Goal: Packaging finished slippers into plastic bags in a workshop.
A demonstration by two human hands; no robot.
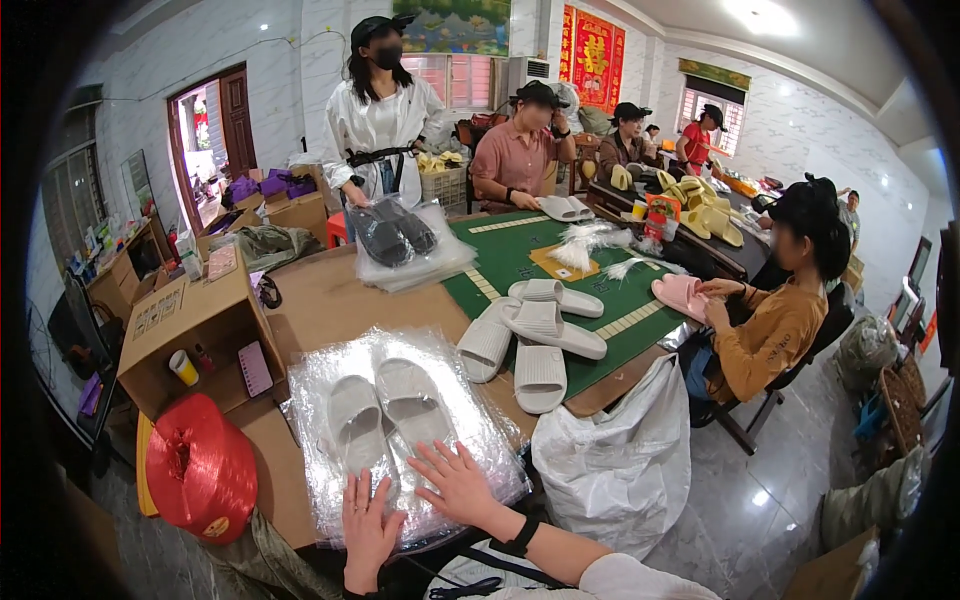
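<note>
A pair of light grey slippers (357, 418) lies side by side on a stack of shiny clear plastic bags (470, 455) at the table's near edge. Whether the pair is inside the top bag or on it, I cannot tell. My left hand (369, 522) rests with fingers spread near the heel of the left slipper. My right hand (456, 482) lies flat, fingers apart, by the heel of the right slipper. Both hands hold nothing. Several loose grey slippers (540, 375) are piled to the right of the bags, some overlapping.
At left stand a red twine roll (203, 465) and a cardboard box (195, 320) holding a yellow cup. A white sack (625, 450) hangs at the table's right edge. Across the table a person holds bagged black slippers (395, 232); another handles a pink slipper (680, 297).
</note>
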